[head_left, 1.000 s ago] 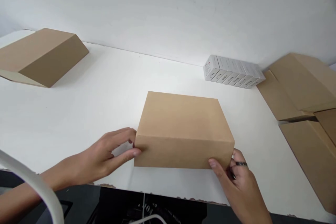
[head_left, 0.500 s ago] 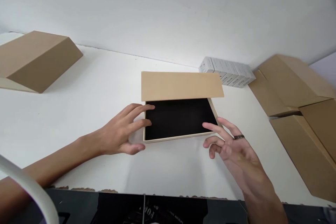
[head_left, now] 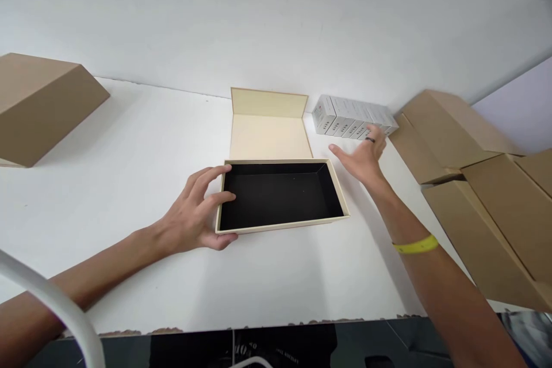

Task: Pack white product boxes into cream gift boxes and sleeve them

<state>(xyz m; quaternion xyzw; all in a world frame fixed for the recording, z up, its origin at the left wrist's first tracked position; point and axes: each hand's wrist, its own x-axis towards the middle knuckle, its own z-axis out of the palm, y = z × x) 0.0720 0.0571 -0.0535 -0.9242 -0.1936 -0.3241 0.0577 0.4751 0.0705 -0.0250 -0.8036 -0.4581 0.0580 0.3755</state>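
Observation:
A gift box [head_left: 282,225] with a cream rim and black inside lies open in front of me, its hinged lid [head_left: 271,135] folded back flat with the front flap standing up. My left hand [head_left: 200,210] grips the box's left end, two fingers over the rim and the thumb low at the front corner. Over to the right, my right hand [head_left: 364,155] is stretched out at a row of small white boxes [head_left: 345,118], thumb spread wide. Its fingers overlap the row's right part; contact cannot be made out.
Brown cartons [head_left: 470,184] lie along the right side of the white table [head_left: 150,126]. Another brown box [head_left: 47,103] stands at the far left. A wall rises behind the table. A white curved tube [head_left: 64,310] crosses the lower left corner.
The box lid has swung from partly raised to fully back. My right hand has moved from the box's right side to the small white boxes; my left has closed on the left end.

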